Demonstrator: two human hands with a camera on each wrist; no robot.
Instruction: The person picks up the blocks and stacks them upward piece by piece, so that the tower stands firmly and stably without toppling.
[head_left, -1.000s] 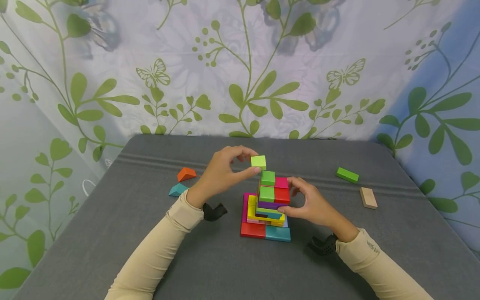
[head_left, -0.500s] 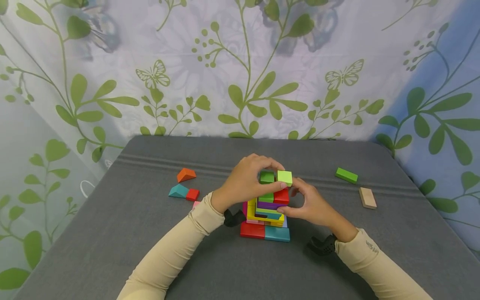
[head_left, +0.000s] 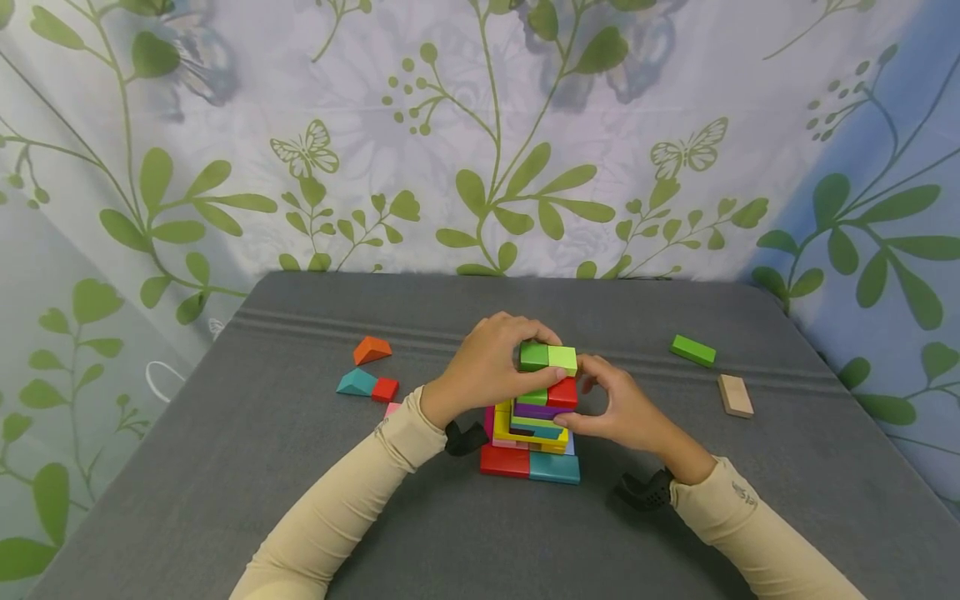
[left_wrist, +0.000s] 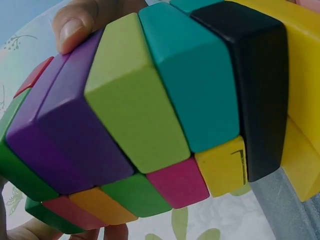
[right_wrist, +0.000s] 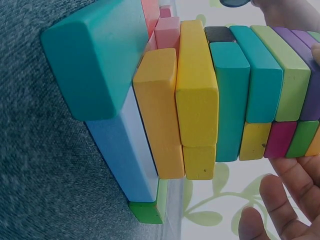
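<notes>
A tower of colourful wooden blocks (head_left: 540,411) stands on a wider base of flat blocks, with purple, lime, teal and yellow layers. On its top, my left hand (head_left: 491,367) pinches a light green block (head_left: 562,359) between thumb and fingers. That block sits beside a darker green block (head_left: 533,357). My right hand (head_left: 622,404) holds the tower's right side below, thumb toward the near face and fingers toward the far one. Close up in the left wrist view, a thumb touches a purple block (left_wrist: 82,120). Several fingers (right_wrist: 282,200) lie along the tower's far side in the right wrist view.
Left of the tower lie an orange block (head_left: 372,350), a teal triangular block (head_left: 356,382), a red cube (head_left: 386,389) and a partly hidden pink block (head_left: 392,408). To the right are a green block (head_left: 693,350) and a natural wood block (head_left: 736,396) on the grey table (head_left: 420,533).
My left hand has moved right and slightly down, bringing the light green block from left of the tower onto its top beside the green one. My right hand has stayed in place.
</notes>
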